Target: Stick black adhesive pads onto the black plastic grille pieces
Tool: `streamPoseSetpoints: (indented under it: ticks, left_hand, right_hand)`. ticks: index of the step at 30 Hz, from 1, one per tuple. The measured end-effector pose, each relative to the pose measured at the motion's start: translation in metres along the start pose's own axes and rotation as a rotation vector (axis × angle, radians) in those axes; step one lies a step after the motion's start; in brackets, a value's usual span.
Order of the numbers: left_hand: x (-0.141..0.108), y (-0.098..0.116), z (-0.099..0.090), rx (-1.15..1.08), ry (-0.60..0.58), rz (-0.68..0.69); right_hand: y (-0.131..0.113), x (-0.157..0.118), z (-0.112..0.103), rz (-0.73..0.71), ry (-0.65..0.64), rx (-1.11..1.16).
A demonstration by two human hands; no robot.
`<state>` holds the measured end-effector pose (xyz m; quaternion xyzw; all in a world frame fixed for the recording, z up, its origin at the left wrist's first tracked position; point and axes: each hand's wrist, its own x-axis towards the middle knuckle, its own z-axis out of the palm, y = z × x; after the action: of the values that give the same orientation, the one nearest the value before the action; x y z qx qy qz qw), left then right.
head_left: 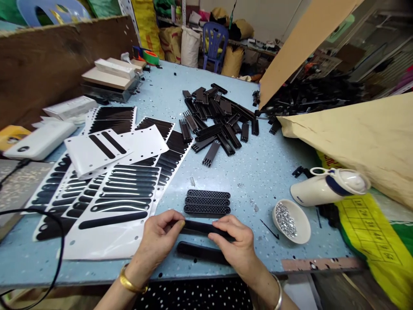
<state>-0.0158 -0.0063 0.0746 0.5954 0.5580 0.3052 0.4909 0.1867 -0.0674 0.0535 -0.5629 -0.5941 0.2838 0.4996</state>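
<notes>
My left hand (164,230) pinches the left end of a long, slim black strip (200,226) between thumb and fingers. The strip's other end is in the closed fingers of my right hand (237,237), so it lies level between them. Whether it is one piece or two layers I cannot tell. Just below, on the table, rests a black bar with a rounded end (198,251), its right part hidden by my right hand. Beyond the strip, several black bars with a meshed surface (207,197) lie side by side. White sheets with black rounded strips (121,193) spread out left of my left hand.
A heap of black plastic pieces (216,114) covers the table's far middle. To the right stand a bowl of small shiny parts (301,230) and a white bottle (314,189) lying tilted. White boxes (69,107) and a black cable (61,241) are at the left.
</notes>
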Motion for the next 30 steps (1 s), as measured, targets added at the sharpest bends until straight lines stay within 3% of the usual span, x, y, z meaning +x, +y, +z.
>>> streamPoseSetpoints:
  ticks: [13, 23, 30]
  left_hand:
    - [0.001, -0.001, -0.002, -0.027, -0.017, -0.002]
    - [0.003, -0.002, -0.003, -0.031, -0.006, -0.006]
    - [0.003, 0.000, -0.004, -0.012, -0.024, -0.012]
  right_hand:
    - [0.004, -0.002, -0.004, 0.091, -0.040, 0.057]
    - [0.005, -0.002, -0.007, -0.053, -0.087, -0.060]
    - [0.007, -0.004, -0.034, 0.045, -0.036, -0.082]
